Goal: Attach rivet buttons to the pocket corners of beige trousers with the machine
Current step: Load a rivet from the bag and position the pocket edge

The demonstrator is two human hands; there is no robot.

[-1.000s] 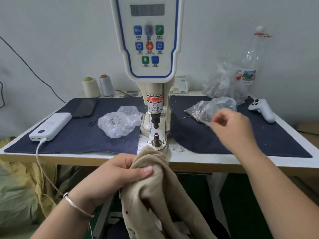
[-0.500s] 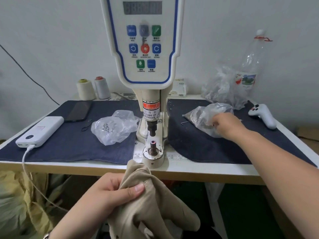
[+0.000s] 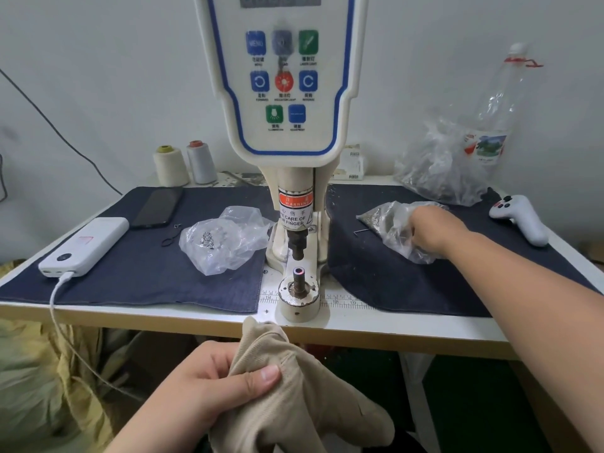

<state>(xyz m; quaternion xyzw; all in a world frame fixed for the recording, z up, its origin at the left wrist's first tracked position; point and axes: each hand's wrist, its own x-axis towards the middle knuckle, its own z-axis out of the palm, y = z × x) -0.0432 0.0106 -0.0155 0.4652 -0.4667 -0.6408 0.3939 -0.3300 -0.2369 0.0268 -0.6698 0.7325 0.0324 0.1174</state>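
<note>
My left hand (image 3: 209,380) pinches a bunched fold of the beige trousers (image 3: 294,397) below the table's front edge, just in front of the rivet machine (image 3: 287,93). The machine's lower die (image 3: 298,279) stands bare under the punch. My right hand (image 3: 431,228) reaches into a clear plastic bag of rivet parts (image 3: 389,220) on the right cloth; its fingertips are hidden inside the bag, so what they hold cannot be seen. A second clear bag of small metal parts (image 3: 225,240) lies left of the machine.
Dark blue cloth mats (image 3: 130,273) cover the table on both sides. A white power bank (image 3: 85,246) with cable and a phone (image 3: 157,207) lie left; thread cones (image 3: 183,165) at the back. A larger plastic bag, a bottle (image 3: 500,103) and a white controller (image 3: 523,220) sit right.
My right hand has moved forward from mid-air down into the bag on the right. The left hand with the trousers has dropped slightly lower, away from the die.
</note>
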